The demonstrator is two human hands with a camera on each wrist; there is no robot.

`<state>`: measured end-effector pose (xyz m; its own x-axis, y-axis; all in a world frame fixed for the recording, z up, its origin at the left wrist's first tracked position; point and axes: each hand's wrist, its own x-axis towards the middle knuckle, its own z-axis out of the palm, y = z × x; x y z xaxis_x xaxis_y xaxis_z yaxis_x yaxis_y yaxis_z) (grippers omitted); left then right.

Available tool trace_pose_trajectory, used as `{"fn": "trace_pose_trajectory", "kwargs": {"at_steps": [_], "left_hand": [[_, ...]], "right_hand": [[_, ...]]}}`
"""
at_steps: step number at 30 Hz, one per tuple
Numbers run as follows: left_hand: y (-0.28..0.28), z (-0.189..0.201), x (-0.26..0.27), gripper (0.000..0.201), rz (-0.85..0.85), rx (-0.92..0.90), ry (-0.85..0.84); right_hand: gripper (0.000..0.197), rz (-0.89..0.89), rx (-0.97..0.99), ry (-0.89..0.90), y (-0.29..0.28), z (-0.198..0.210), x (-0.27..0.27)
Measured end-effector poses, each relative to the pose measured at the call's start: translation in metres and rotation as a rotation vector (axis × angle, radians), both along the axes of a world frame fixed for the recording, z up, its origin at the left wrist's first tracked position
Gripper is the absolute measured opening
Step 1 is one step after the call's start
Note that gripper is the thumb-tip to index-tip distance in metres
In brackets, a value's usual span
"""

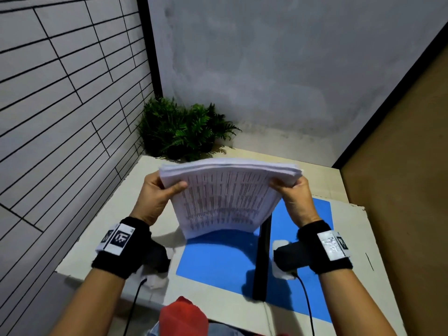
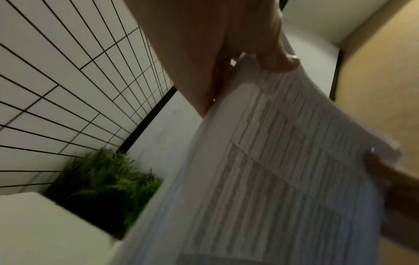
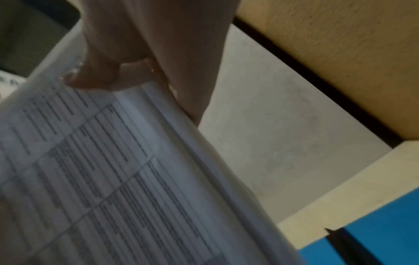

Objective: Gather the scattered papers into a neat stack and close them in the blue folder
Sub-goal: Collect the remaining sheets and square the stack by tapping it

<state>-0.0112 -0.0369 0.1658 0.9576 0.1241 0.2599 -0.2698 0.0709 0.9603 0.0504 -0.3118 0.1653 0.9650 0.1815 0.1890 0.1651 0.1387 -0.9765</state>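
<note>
A thick stack of printed papers stands on its lower edge on the open blue folder, bowed toward me. My left hand grips the stack's upper left corner, thumb on the front sheet. My right hand grips the upper right corner the same way. The folder lies flat on the table with a black spine strip down its middle. The left wrist view shows the papers under my left hand's thumb. The right wrist view shows the papers, my right hand's thumb and a folder corner.
A green fern plant sits at the table's far left corner against the tiled wall. A brown partition bounds the right side. Cables hang from both wrist cameras over the near edge. A red object lies below, close to me.
</note>
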Motion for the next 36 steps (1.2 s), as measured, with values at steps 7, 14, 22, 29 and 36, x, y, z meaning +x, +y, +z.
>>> {"fn": "trace_pose_trajectory", "kwargs": {"at_steps": [7, 14, 22, 29, 36], "left_hand": [[-0.015, -0.006, 0.006, 0.047, -0.083, 0.056, 0.113], [-0.021, -0.004, 0.0, 0.049, -0.13, 0.086, 0.136], [-0.012, 0.001, -0.008, 0.056, -0.156, 0.101, 0.079], [-0.016, -0.003, -0.004, 0.053, -0.15, 0.091, 0.081], [-0.011, -0.012, -0.002, 0.058, -0.11, 0.053, 0.138]], "right_hand": [[0.025, -0.024, -0.071, 0.062, 0.005, -0.002, 0.002], [0.029, 0.016, -0.099, 0.092, -0.001, -0.001, -0.009], [0.051, 0.032, 0.009, 0.06, -0.012, -0.001, -0.017], [0.06, 0.098, -0.102, 0.049, 0.008, 0.014, -0.014], [0.102, -0.36, -1.063, -0.654, 0.009, 0.034, -0.037]]}}
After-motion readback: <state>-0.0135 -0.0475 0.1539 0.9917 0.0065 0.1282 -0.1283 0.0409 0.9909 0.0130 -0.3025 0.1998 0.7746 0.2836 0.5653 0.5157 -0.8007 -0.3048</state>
